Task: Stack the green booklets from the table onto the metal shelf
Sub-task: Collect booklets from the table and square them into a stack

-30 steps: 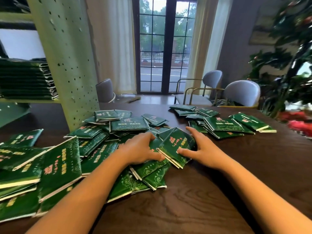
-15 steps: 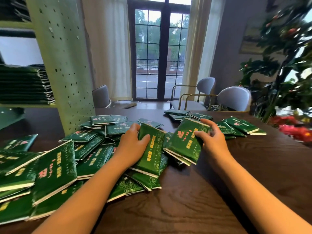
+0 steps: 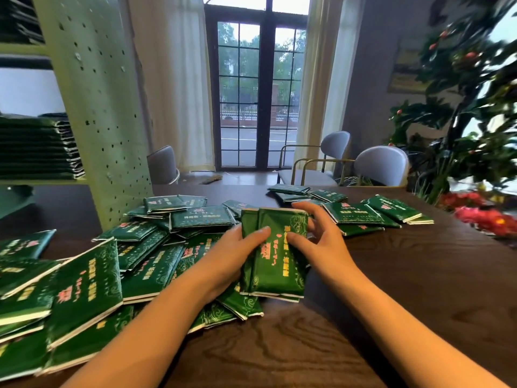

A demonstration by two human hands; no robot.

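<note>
Two hands hold one small bundle of green booklets (image 3: 277,264) just above the dark wooden worktop (image 3: 307,345), in the near middle. The left hand (image 3: 232,253) grips the bundle's left side, thumb on the front cover. The right hand (image 3: 321,239) grips the right side, thumb also on the cover, fingers curled round the far edge. It looks like 2 or 3 booklets, tilted up toward the camera, edges not fully even. I judge the step is to square the bundle before carrying it. To do it well: tap the lower edge on the worktop, press the sides together so nothing slides out, then grip firm w/ thumbs on top, because the covers look glossy & prob. slippery. Many loose booklets (image 3: 84,289) lie overlapping at the left, close to the bundle's lower end, so lift straight up, do not drag. A smaller group (image 3: 355,214) lies further, right of centre. At far left the metal shelf (image 3: 95,107) already carries a neat stack (image 3: 36,147); the bundle should go on top, edges aligned w/ it. Most of the task remains, I think. Grey chairs (image 3: 380,163) and a tall window (image 3: 257,93) stand behind.
</note>
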